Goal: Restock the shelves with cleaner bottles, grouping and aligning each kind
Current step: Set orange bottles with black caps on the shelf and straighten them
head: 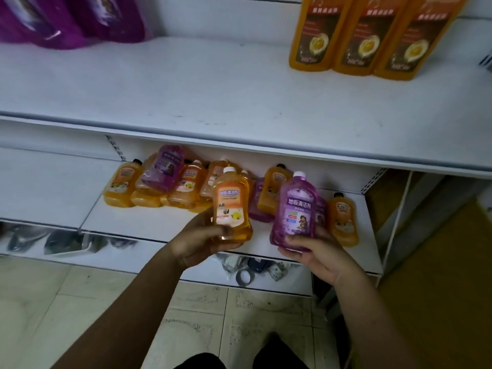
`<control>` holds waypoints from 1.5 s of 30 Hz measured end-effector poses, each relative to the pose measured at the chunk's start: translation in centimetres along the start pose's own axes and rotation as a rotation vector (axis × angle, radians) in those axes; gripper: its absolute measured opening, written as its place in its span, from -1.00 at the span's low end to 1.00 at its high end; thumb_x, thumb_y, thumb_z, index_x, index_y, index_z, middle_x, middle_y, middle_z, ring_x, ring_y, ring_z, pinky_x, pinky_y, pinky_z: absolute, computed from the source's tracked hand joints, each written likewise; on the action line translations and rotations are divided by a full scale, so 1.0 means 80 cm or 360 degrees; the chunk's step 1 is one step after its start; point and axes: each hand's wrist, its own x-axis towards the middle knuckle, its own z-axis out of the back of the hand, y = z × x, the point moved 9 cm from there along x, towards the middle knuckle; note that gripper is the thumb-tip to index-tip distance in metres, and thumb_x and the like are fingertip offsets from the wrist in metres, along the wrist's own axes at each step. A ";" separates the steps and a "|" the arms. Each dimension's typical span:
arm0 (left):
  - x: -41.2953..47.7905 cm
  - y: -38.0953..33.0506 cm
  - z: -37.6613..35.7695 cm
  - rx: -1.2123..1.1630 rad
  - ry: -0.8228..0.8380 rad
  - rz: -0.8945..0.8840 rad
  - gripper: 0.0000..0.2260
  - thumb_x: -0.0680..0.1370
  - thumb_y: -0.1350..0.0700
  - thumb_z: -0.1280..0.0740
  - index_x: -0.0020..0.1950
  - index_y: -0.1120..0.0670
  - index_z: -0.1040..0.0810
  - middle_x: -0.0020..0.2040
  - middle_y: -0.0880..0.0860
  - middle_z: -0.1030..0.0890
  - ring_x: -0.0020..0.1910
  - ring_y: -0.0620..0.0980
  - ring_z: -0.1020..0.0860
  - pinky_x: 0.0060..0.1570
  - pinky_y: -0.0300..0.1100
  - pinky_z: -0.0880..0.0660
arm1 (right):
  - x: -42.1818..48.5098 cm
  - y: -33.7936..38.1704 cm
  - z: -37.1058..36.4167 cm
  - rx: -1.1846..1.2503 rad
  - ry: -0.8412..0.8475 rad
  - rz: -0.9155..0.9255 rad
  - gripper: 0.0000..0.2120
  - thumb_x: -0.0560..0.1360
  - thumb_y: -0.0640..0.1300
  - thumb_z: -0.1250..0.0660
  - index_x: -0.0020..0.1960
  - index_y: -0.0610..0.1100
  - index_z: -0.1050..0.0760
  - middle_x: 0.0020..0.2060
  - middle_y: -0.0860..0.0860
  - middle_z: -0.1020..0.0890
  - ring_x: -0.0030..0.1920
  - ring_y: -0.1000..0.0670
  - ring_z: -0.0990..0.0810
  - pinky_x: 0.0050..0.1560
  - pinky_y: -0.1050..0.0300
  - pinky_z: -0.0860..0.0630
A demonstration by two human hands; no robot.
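Left grip point(205, 235) curls round orange bottle point(231, 206), right grip point(319, 251) round purple bottle point(295, 209); we hold kinds apart, labels readable, for sorting.

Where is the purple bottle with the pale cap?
Head view, right of centre: the purple bottle is held by its base in the right hand, in front of the lower shelf, just right of the orange bottle in the left hand.
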 end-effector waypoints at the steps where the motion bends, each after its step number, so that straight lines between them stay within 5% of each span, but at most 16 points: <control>1: -0.013 0.002 0.005 -0.0014 -0.0003 -0.0006 -0.41 0.45 0.39 -0.43 0.47 0.19 -0.42 0.36 0.33 -0.59 0.31 0.37 -0.60 0.18 0.22 -0.63 | -0.010 -0.001 -0.013 -0.0145 0.0031 0.0036 -0.41 0.31 -0.46 -0.51 0.31 -0.22 -0.53 0.19 -0.28 -0.68 0.12 -0.22 -0.73 0.13 -0.18 -0.67; 7: -0.112 -0.022 0.054 0.0125 -0.0133 -0.0195 -0.25 0.35 0.24 -0.57 0.51 0.11 -0.40 0.33 0.28 -0.62 0.31 0.30 -0.61 0.30 0.24 -0.56 | -0.057 -0.019 -0.119 -0.0511 0.0219 0.0185 -0.22 0.23 -0.36 -0.66 0.38 -0.09 -0.48 0.15 -0.13 -0.73 0.15 -0.16 -0.72 0.04 -0.04 -0.68; 10: -0.172 -0.047 0.084 0.0150 -0.0265 -0.0325 -0.36 0.42 0.29 -0.53 0.48 0.09 -0.44 0.30 0.23 -0.65 0.28 0.26 -0.64 0.25 0.17 -0.60 | -0.066 -0.027 -0.175 -0.0532 0.0195 0.0317 -0.31 0.29 -0.21 -0.66 0.37 -0.07 -0.51 0.18 -0.08 -0.73 0.20 -0.14 -0.70 0.17 -0.10 -0.65; 14: -0.248 -0.077 0.121 0.0252 -0.0456 -0.0485 -0.41 0.48 0.30 -0.52 0.47 0.07 -0.46 0.26 0.17 -0.69 0.26 0.21 -0.66 0.21 0.10 -0.63 | -0.092 -0.023 -0.250 -0.0613 0.0248 0.0514 -0.40 0.32 -0.10 -0.59 0.33 -0.03 -0.53 0.13 0.00 -0.75 0.16 -0.05 -0.72 0.03 0.12 -0.66; 20: -0.354 -0.127 0.151 0.0286 -0.0758 -0.0830 -0.31 0.36 -0.04 -0.67 0.42 0.06 -0.51 0.25 0.16 -0.69 0.25 0.22 -0.66 0.25 0.19 -0.58 | -0.130 0.006 -0.334 -0.0746 0.0489 0.0730 -0.42 0.40 -0.16 -0.63 0.36 0.00 -0.52 0.16 0.01 -0.73 0.17 -0.02 -0.72 0.04 0.12 -0.67; 26: -0.421 -0.191 0.123 0.0443 -0.0905 -0.1163 -0.33 0.34 -0.09 -0.67 0.37 0.07 -0.53 0.22 0.16 -0.70 0.22 0.21 -0.68 0.16 0.06 -0.64 | -0.166 0.061 -0.390 -0.0702 0.0668 0.0947 -0.39 0.40 -0.12 -0.61 0.39 0.01 -0.50 0.15 0.04 -0.74 0.16 0.01 -0.72 0.03 0.13 -0.67; 31: -0.444 -0.242 0.091 0.0698 -0.0969 -0.1243 -0.44 0.40 0.01 -0.61 0.35 0.03 -0.52 0.17 0.11 -0.72 0.17 0.13 -0.71 0.09 -0.05 -0.67 | -0.177 0.115 -0.415 -0.0630 0.0657 0.1111 -0.47 0.40 -0.07 -0.60 0.32 -0.03 -0.54 0.14 -0.05 -0.74 0.15 -0.10 -0.73 0.17 -0.17 -0.66; 39: -0.445 -0.337 0.081 0.0786 -0.0935 -0.1419 -0.37 0.42 0.14 -0.52 0.47 -0.01 -0.41 0.16 0.04 -0.73 0.13 0.06 -0.73 0.02 -0.12 -0.67 | -0.168 0.200 -0.463 -0.0641 0.0501 0.1328 -0.44 0.44 0.06 -0.58 0.38 0.09 -0.49 0.19 0.07 -0.70 0.18 0.00 -0.71 0.15 -0.12 -0.67; 45: -0.426 -0.426 0.123 0.0811 -0.0816 -0.1524 -0.39 0.46 0.10 -0.56 0.47 -0.02 -0.44 0.19 0.05 -0.73 0.16 0.08 -0.72 0.18 0.05 -0.64 | -0.116 0.265 -0.510 -0.0672 0.0264 0.1514 -0.48 0.46 -0.10 -0.59 0.36 0.06 -0.49 0.17 0.11 -0.71 0.17 0.08 -0.70 0.14 0.01 -0.66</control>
